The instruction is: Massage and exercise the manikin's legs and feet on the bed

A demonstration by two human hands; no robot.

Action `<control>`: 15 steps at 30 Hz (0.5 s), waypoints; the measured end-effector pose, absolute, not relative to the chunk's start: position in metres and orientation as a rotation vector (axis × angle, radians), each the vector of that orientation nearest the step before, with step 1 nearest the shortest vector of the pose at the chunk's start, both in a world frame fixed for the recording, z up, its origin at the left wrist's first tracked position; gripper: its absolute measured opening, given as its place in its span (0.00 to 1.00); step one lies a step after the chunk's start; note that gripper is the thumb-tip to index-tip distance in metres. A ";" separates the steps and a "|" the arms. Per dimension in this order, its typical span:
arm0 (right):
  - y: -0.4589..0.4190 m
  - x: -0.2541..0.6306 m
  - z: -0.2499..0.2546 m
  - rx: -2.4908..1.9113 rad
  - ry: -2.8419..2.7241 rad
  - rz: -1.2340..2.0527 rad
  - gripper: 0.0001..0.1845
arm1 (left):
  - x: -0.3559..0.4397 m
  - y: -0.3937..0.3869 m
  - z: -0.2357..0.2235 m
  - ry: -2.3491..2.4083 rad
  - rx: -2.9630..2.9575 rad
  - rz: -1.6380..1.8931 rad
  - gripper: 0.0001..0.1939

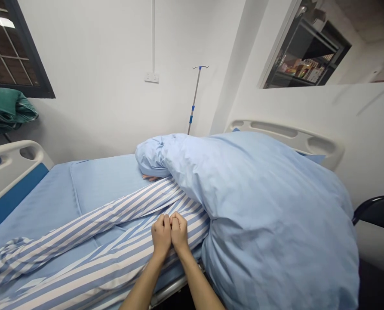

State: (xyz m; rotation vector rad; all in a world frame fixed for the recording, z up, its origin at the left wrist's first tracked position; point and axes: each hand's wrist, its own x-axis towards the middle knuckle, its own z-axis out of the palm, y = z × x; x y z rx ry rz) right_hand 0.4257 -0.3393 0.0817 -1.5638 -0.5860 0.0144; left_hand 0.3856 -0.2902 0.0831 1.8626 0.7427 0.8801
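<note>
My left hand point(161, 234) and my right hand point(179, 232) rest side by side, knuckles touching, on blue-and-white striped clothing point(114, 224) worn by a figure lying on the hospital bed. Both hands have their fingers curled tight and pinch the striped fabric near the waist. A large light-blue quilt point(259, 202) is bunched over the figure's upper part at the right. A small bit of a hand point(150, 177) shows under the quilt's rolled edge. The striped legs stretch to the left across the blue bed sheet point(91, 181).
White bed end boards stand at the left point(14, 159) and far right point(291, 135). An IV pole point(194, 99) rises behind the bed by the white wall. A dark chair point(377, 211) sits at the right. Green cloth point(4, 110) lies under a window.
</note>
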 end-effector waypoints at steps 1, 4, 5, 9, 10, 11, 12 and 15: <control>-0.341 0.427 0.085 -1.582 -0.602 0.011 0.12 | 0.386 -0.290 0.080 0.753 1.881 0.876 0.16; -0.348 0.436 0.095 -1.686 -0.748 -0.032 0.11 | 0.384 -0.291 0.072 0.749 1.925 0.863 0.17; -0.351 0.440 0.096 -1.710 -0.793 -0.047 0.11 | 0.384 -0.291 0.072 0.744 1.943 0.856 0.17; -0.355 0.455 0.089 -1.745 -0.791 -0.104 0.11 | 0.392 -0.297 0.084 0.751 1.909 0.842 0.18; -0.355 0.458 0.085 -1.737 -0.756 -0.113 0.11 | 0.397 -0.299 0.090 0.733 1.873 0.845 0.18; -0.354 0.461 0.082 -1.715 -0.713 -0.117 0.12 | 0.402 -0.302 0.096 0.695 1.844 0.851 0.18; -0.354 0.465 0.079 -1.680 -0.671 -0.112 0.12 | 0.408 -0.304 0.101 0.647 1.825 0.860 0.18; -0.353 0.474 0.079 -1.589 -0.623 -0.051 0.12 | 0.422 -0.309 0.106 0.595 1.790 0.913 0.18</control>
